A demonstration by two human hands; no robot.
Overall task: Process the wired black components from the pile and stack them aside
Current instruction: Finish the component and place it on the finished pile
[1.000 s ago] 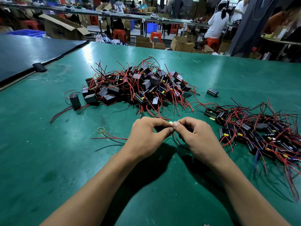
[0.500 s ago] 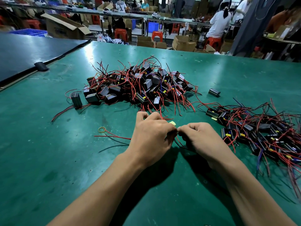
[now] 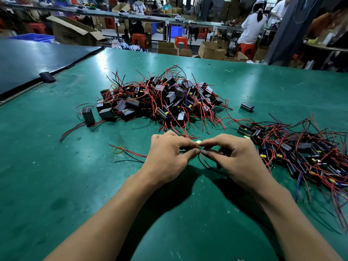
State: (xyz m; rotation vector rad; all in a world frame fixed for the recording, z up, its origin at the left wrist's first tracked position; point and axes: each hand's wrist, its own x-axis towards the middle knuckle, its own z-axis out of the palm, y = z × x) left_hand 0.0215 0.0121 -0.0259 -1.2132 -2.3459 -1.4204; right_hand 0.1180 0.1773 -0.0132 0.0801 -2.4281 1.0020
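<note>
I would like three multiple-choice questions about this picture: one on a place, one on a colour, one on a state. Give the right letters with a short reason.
1. Where does the smaller heap of components lie?
A. at the person's left
B. at the person's right
C. on the floor

2. What colour is the small loop on the table?
A. blue
B. white
C. yellow

3. What do the left hand and the right hand do?
A. pinch thin wires between them
B. lie flat
C. hold a screwdriver

1 B: it spreads beside the right hand.
2 C: the loop shows yellow.
3 A: fingertips of both hands meet on the wires.
</note>
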